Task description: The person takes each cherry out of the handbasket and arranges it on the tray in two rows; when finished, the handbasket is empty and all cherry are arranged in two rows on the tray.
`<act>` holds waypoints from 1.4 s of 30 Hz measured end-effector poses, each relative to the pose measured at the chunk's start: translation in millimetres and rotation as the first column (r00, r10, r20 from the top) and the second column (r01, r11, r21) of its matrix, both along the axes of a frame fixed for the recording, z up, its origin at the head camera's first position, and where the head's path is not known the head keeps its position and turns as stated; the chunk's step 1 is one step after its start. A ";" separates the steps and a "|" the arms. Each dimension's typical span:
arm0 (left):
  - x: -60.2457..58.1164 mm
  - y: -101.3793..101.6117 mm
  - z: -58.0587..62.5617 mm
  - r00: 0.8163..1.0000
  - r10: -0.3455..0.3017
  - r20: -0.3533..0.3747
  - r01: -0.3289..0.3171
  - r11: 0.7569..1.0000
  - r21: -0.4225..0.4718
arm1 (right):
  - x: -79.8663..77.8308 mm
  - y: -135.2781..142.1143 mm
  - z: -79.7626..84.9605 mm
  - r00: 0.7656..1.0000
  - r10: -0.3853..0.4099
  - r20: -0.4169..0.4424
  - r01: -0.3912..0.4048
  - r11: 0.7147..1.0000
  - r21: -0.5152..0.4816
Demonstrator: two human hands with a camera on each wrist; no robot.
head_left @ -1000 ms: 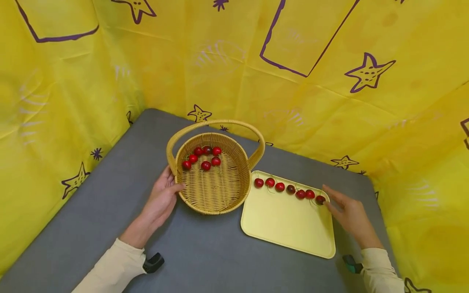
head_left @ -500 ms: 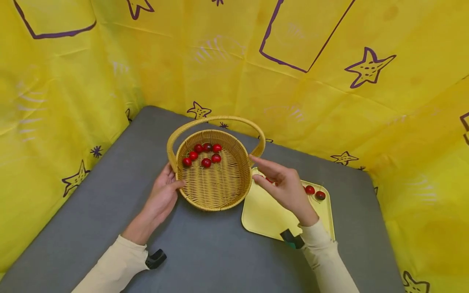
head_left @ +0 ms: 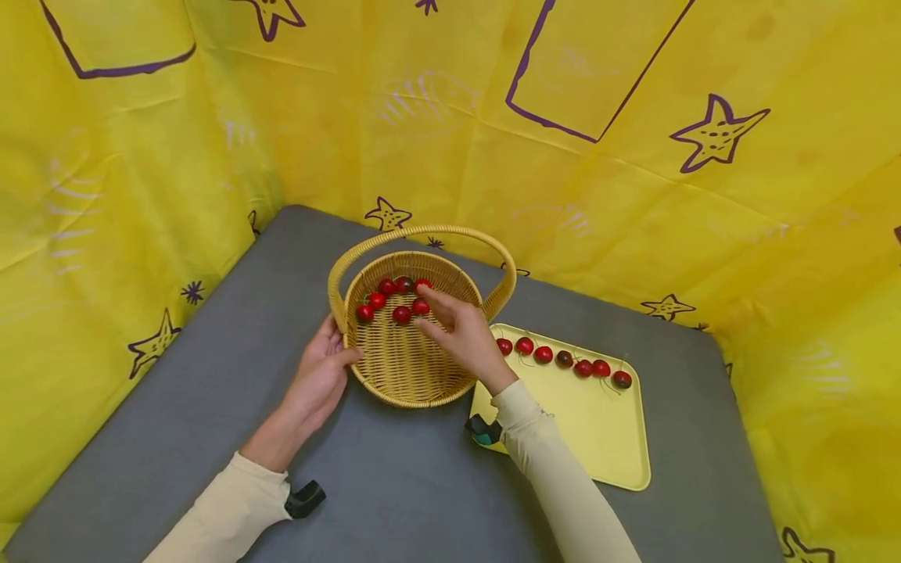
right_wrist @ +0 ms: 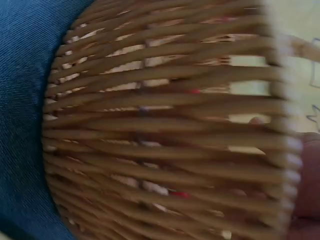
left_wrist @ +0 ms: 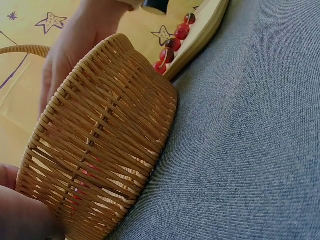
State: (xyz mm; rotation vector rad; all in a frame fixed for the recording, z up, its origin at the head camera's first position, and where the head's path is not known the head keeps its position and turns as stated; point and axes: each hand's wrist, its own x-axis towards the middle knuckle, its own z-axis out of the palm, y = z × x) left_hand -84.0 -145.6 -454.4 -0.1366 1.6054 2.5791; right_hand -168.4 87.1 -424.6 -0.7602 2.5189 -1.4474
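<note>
My left hand [head_left: 320,383] holds the left rim of a round wicker basket [head_left: 404,375], thumb over the edge and fingers outside. Several dark red cherries [head_left: 401,315] lie inside toward the back left. Over the basket's right side reaches my right hand [head_left: 464,336], thumb and fingers apart on either side of the rightmost cherry [head_left: 420,306]. In the left wrist view the woven wall [left_wrist: 100,130] hides most of the inside. The right wrist view is filled by the wicker side [right_wrist: 165,130], with part of the right hand [right_wrist: 307,185] behind the rim.
A pale yellow tray [head_left: 598,438] lies right of the basket, with a row of cherries [head_left: 543,355] along its back edge. The basket's tall arched handle [head_left: 436,229] rises above it. A patterned yellow cloth [head_left: 633,234] hangs behind the grey table [head_left: 394,485].
My right hand has moved left from the last cherry on the tray, across the tray, and into the basket. The left hand keeps its hold on the rim.
</note>
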 end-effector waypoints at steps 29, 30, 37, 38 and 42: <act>1.6 1.3 3.5 1.000 -0.010 0.019 0.010 1.000 -0.013 | -20.2 -29.6 -28.1 0.998 0.044 -0.039 -0.031 0.960 0.280; 1.5 1.2 3.4 1.000 -0.010 0.018 0.010 1.000 -0.011 | -20.9 -30.6 -29.0 0.998 0.045 -0.045 -0.031 0.958 0.284; 0.5 1.8 1.1 1.000 -0.004 0.019 0.004 1.000 -0.004 | -24.0 -34.6 -33.1 0.997 0.051 -0.061 -0.032 0.959 0.282; 0.3 2.1 1.0 1.000 -0.003 0.017 0.003 1.000 -0.005 | -24.3 -34.6 -33.4 0.997 0.051 -0.059 -0.033 0.961 0.275; -0.2 2.6 0.7 1.000 -0.002 0.009 0.002 1.000 -0.004 | -25.5 -34.2 -33.5 0.997 0.048 -0.053 -0.033 0.968 0.248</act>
